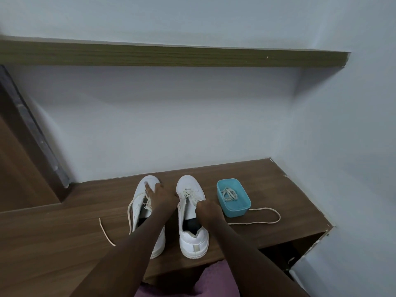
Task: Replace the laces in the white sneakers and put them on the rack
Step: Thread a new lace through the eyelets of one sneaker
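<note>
Steadied the left sneaker (138, 209), further left of the blue tub (235, 211), with the left hand (160, 196) laid flat-fingered on its toe; pinched the old lace (189, 195) of the right sneaker (194, 241), just left of the tub, in the curled right hand (206, 211). Called for slow pulls, eyelet by eyelet, shoe pinned down.

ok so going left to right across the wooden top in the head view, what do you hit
loose lace end → left sneaker → right sneaker → blue tub with a coiled lace inside → trailing lace loop
</note>
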### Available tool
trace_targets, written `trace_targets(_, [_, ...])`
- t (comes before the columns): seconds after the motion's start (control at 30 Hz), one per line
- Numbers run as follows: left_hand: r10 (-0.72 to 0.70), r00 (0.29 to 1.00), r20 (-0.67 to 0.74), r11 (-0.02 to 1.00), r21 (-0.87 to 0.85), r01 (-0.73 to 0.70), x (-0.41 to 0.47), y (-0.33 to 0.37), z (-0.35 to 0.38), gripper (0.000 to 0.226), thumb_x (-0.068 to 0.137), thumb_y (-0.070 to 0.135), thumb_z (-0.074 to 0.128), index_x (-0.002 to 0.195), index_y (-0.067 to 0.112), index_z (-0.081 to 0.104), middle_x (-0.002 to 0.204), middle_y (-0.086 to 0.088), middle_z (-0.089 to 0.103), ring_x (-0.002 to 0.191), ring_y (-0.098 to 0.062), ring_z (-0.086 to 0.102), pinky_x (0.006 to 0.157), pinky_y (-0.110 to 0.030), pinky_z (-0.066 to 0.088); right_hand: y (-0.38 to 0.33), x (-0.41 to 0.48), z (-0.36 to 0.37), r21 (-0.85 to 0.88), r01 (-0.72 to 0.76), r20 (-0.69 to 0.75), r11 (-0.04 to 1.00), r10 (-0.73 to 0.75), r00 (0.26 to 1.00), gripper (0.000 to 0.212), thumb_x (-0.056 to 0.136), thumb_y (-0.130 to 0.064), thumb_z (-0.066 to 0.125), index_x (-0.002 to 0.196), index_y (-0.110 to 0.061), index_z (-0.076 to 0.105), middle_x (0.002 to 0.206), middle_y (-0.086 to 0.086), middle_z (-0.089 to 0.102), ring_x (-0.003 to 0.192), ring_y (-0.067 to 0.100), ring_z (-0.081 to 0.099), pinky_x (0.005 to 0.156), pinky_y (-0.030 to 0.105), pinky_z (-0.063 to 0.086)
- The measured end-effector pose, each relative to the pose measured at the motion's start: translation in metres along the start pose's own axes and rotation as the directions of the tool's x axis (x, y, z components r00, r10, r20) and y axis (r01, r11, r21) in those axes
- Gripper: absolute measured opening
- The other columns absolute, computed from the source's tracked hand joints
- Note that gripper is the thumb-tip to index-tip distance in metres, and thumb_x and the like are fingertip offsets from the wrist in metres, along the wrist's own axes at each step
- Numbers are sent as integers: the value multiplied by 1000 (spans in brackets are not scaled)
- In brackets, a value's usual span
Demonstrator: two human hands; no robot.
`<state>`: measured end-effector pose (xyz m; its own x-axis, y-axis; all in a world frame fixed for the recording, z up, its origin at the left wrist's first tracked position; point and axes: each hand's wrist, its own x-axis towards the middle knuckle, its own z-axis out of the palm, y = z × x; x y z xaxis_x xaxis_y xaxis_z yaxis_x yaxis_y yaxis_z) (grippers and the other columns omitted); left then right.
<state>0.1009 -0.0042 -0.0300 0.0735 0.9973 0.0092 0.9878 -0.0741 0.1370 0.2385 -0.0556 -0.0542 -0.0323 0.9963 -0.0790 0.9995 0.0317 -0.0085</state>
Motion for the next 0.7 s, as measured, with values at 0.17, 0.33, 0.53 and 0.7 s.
trace_targets(0.17, [242, 968, -71, 943, 251, -218, -3, -6, 7, 24, 95, 22, 44, 97, 22, 67, 95, 3, 64, 123, -18, 42, 107, -55, -20, 0, -4, -4, 151, -118, 19, 982, 117, 993, 28, 98, -20, 38, 108, -5, 60, 113, 14, 63, 104, 31, 61, 82, 35, 48])
trace_targets(0.33, [174, 984, -25, 959, 232, -164, -5, -10, 0, 24, 92, 16, 43, 105, 14, 63, 103, -2, 64, 114, -20, 48, 116, -52, -4, 7, -6, 5, 236, -190, 107, 953, 168, 980, 62, 93, -61, 33, 110, -8, 60, 111, 13, 64, 101, 28, 61, 80, 36, 48])
trace_targets(0.53, [91, 994, -55, 960, -260, -103, -4, -11, 6, 29, 85, 6, 47, 104, 9, 68, 101, -12, 67, 100, -29, 63, 87, -37, 49, 12, -10, 7, 386, -188, 178, 903, 127, 976, 52, 101, -42, 30, 149, -25, 22, 135, 18, 46, 118, 35, 51, 94, 43, 45])
trace_targets(0.7, [-73, 996, 44, 875, -477, 85, -10, 4, 2, 25, 85, 15, 49, 67, -1, 57, 80, -21, 61, 81, -35, 63, 60, -30, 37, 9, -11, -2, 475, -252, 167, 843, 194, 967, 69, 94, -64, 21, 143, -18, 35, 140, 12, 48, 126, 31, 47, 103, 42, 37])
